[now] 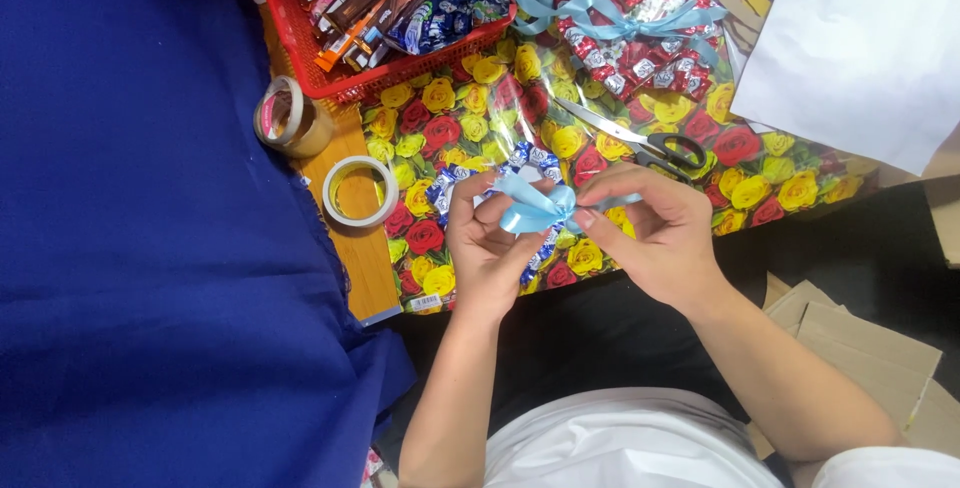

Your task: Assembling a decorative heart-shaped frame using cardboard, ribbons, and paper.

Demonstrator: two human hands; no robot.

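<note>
A light blue ribbon bow [533, 206] sat at the middle of the view, on top of a small bundle of blue-and-white wrapped sweets [530, 163] that lay on rose-patterned wrapping paper [470, 98]. The left hand [485, 248], at about eight o'clock from the bow, cupped the bundle, its thumb and fingers pressed against the bow's left loop. The right hand [655, 233], at about three o'clock, pinched the ribbon at the knot between thumb and forefinger, the other fingers curled in.

At about one o'clock from the bow, black-handled scissors [640, 143] lay on the paper, near the right hand but apart from it. Further out at twelve to one o'clock lay a bundle of red-wrapped sweets [640, 58] tied with the same kind of ribbon. At eleven o'clock stood a red basket [300, 43] filled with snack bars and packets. At nine o'clock a roll of tape [360, 191] lay flat on the wooden surface, with a second tape roll [290, 118] at ten o'clock. Dark blue cloth [140, 228] filled the left side, and white paper [860, 48] lay at two o'clock.
</note>
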